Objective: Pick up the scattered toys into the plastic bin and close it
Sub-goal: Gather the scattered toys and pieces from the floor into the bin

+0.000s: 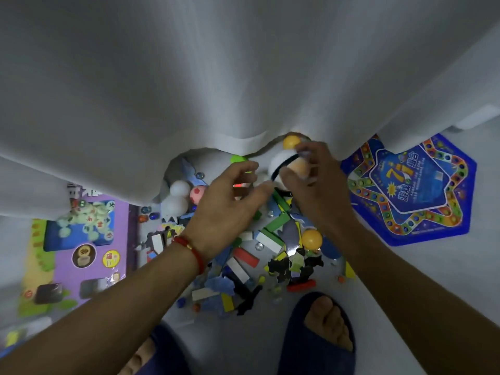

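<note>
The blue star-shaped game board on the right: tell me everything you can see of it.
The game board is a flat, glossy blue sheet, cut like a star, lying face up on the pale floor right of the toy pile. A track of coloured dots rings a central panel with yellow printed characters. The white curtain covers its far edge. Neither hand touches it.

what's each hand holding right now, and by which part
The right hand grips a white toy with a black band and an orange ball, fingers round the far side. The left hand holds nothing visible.

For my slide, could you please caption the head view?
Both hands reach into scattered toys beneath a white curtain.
</note>
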Available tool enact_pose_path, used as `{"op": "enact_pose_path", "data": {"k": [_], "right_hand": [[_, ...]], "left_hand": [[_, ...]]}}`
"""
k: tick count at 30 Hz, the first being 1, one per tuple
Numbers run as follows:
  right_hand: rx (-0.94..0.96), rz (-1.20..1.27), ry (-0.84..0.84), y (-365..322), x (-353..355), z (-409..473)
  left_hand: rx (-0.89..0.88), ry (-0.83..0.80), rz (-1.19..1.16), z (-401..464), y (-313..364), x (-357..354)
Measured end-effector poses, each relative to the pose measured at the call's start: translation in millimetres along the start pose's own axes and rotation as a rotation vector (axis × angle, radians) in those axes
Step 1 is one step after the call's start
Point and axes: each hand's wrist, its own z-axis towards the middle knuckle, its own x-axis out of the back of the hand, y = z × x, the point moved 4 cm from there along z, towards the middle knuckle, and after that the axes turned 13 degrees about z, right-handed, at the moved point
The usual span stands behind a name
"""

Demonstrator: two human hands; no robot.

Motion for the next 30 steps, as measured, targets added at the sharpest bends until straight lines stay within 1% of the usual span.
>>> {"op": "enact_pose_path", "data": {"k": [1,2,3,4,5,6,7,8,9,10,12,14,16,17,19,21,23,25,27,28,29,30], "right_hand": [[-0.015,0.105,-0.163,-6,-12,-13],[-0.013,0.152,-0.317,-9,-21,-23],[-0.004,0.172,-0.409,-9,-27,-28],[0.004,0.163,-0.409,-9,-28,-26],[0.011,0.109,-0.327,-4,-26,-16],[0.029,-0.009,-0.215,1,-23,-3],[0.059,-0.187,-0.132,6,-21,13],[0.099,-0.385,-0.107,10,-22,27],[0.141,-0.553,-0.122,14,-26,40],[0.164,-0.667,-0.145,18,-30,50],[0.183,-0.79,-0.163,25,-37,63],[0.18,-0.916,-0.207,30,-42,68],[0.167,-0.994,-0.262,32,-42,67],[0.202,-0.983,-0.257,29,-41,65],[0.329,-0.87,-0.194,19,-41,52],[0.373,-0.763,-0.14,10,-46,35],[0.325,-0.81,-0.207,12,-56,24],[0.263,-0.956,-0.312,21,-65,20],[0.278,-1.094,-0.37,24,-69,19],[0.305,-1.112,-0.361,23,-70,18],[0.326,-1.086,-0.338,19,-70,16],[0.32,-0.996,-0.301,15,-67,14]], "left_hand": [[0.088,-0.038,-0.112,1,-2,-5],[0.17,-0.062,-0.208,2,-6,-8],[0.239,-0.068,-0.288,2,-10,-10],[0.286,-0.058,-0.338,3,-14,-9],[0.316,-0.031,-0.345,2,-17,-6],[0.335,0.016,-0.305,0,-22,-1],[0.342,0.068,-0.237,-2,-29,6],[0.339,0.112,-0.183,-7,-35,13],[0.333,0.144,-0.153,-12,-41,20],[0.334,0.16,-0.144,-17,-45,26],[0.346,0.175,-0.121,-30,-53,38],[0.331,0.227,-0.034,-42,-58,52],[0.319,0.317,0.095,-50,-65,71],[0.311,0.352,0.194,-53,-68,81],[0.284,0.378,0.437,-53,-71,95],[0.234,0.38,0.664,-47,-70,101],[0.158,0.362,0.874,-38,-66,100],[0.108,0.34,1.028,-28,-62,97],[0.092,0.339,1.098,-22,-57,95],[0.095,0.344,1.103,-21,-55,94],[0.105,0.35,1.082,-22,-52,93],[0.123,0.357,1.025,-26,-50,93]]}}
